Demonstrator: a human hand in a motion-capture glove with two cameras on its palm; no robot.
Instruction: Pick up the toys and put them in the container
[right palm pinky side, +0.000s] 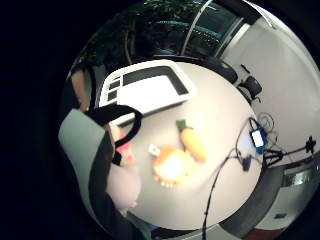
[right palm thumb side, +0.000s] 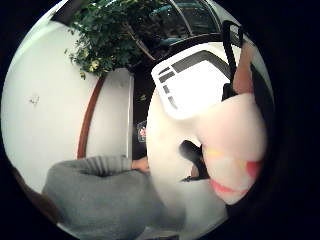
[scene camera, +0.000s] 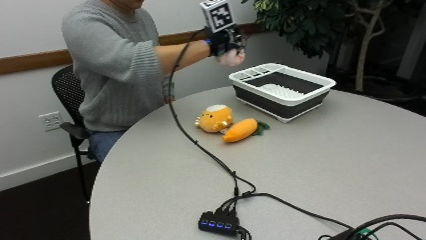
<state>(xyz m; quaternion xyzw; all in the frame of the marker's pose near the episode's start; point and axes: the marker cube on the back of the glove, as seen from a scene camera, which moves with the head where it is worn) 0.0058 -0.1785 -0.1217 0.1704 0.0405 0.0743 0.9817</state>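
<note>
A: Outside view: where is the right hand (scene camera: 226, 46)?
B: Raised in the air, above the table (scene camera: 313, 160) and up beside the near end of the container (scene camera: 282, 90). Its fingers curl round a pale pink toy (scene camera: 232, 57), which shows just under the glove.

A: And the other toys?
B: Below the hand and toward the person, on the table: an orange plush (scene camera: 213, 118) and a carrot (scene camera: 240, 130), touching each other, near the container but outside it.

A: What does the little finger side palm view give?
B: The pink toy (right palm pinky side: 124, 177) lies close against the palm, by the strap. Farther out, down on the table (right palm pinky side: 220, 120), sit the plush (right palm pinky side: 171, 166) and the carrot (right palm pinky side: 193, 141), with the container (right palm pinky side: 146, 87) beyond them.

A: The thumb side palm view?
B: The pink toy (right palm thumb side: 231, 150) fills much of it, close to the palm, with red and yellow marks. Past it lies the container (right palm thumb side: 192, 82), and the person's grey sleeve (right palm thumb side: 107, 192) is beside the table (right palm thumb side: 165, 155).
</note>
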